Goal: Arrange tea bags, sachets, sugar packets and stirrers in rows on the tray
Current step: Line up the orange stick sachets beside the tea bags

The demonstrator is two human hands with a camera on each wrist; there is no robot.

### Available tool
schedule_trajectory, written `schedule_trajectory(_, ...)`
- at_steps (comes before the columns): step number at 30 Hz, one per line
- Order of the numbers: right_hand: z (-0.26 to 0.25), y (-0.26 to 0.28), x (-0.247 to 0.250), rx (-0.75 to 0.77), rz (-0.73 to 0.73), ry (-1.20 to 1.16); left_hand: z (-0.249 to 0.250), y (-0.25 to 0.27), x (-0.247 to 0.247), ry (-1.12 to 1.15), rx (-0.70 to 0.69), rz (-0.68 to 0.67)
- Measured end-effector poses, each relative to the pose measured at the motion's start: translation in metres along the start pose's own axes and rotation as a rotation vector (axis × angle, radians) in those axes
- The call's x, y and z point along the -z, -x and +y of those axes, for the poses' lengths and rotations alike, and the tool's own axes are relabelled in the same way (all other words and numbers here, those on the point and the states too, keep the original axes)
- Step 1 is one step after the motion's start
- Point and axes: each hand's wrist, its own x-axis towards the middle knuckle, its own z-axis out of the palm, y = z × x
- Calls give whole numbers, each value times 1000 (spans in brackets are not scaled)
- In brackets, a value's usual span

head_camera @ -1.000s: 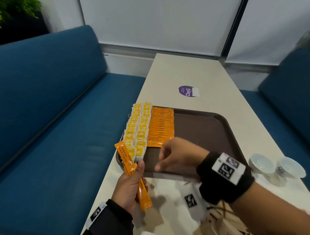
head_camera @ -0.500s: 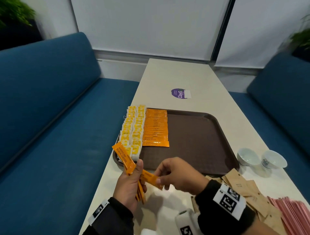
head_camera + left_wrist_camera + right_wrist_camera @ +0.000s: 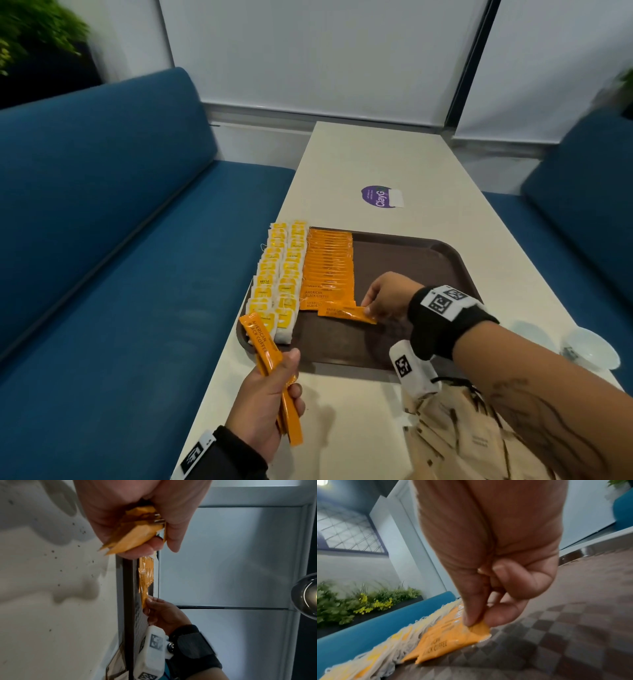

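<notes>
Beside tray, paper packets, white cups

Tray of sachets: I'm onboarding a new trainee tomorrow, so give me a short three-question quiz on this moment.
1. True or false: the right hand pinches one orange sachet at the near end of the orange row on the tray.
2. Multiple choice: the left hand holds A) tea bags, B) a bundle of orange sachets, C) nothing.
3. Fill in: the yellow tea bags lie along the tray's ___ side, seen from the head view.

Key: 1 true; 2 B; 3 left.
</notes>
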Motion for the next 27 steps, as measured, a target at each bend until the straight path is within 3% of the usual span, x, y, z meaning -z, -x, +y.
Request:
schedule_trajectory(3,-12,-14,-4,-17,-76,117,4,-1,1,-14,12,24)
schedule_trajectory(9,-15,-35,-14,-24,58,93,5,-2,4,-19,27,54)
schedule_trajectory(12,-22,-36,-18,-73,-5,140,4,-3,4,-23,32,61)
schedule_trajectory(18,-36,-34,-23,-137,3,132,4,-4,0,-40,45,60)
schedule_trajectory(27,-33,-31,-24,-40,145,87,6,-2,2,-48,61,72)
